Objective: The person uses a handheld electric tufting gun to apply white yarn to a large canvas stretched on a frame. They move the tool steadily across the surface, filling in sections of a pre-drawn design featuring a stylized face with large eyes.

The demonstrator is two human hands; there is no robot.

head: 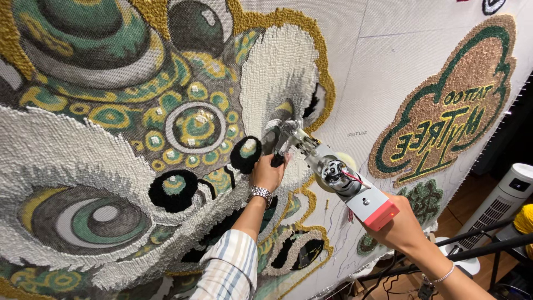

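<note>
Stretched tufting cloth [388, 72] fills nearly the whole view, tilted, its bare pale weave showing toward the upper right. Across the left and centre runs a large tufted lion-dance face [139, 139] in white, green, gold and black yarn, with a big eye at the lower left and round black pompom-like patches near the middle. Toward the cloth's right edge sits a smaller tufted emblem [449, 105], cloud-shaped, brown with a green and gold border and mirrored lettering. Beyond the cloth's lower right corner a white tower fan [505, 200] and dark frame bars [488, 244] stand over a wooden floor.

Tufting gun [327, 169]: grey metal body with an exposed motor and a red rear end, lying diagonally from lower right to upper left, its tip pressed to the cloth in the white pile near the centre, just right of a black patch.

Left hand [268, 173]: closed around the gun's black front grip, close to the cloth; a metal wristwatch [260, 193] and a striped sleeve [230, 269] show below it.

Right hand [402, 228]: wrapped about the gun's rear handle just under the red end, fingers mostly hidden behind the body; a thin bracelet [444, 274] circles the wrist.
</note>
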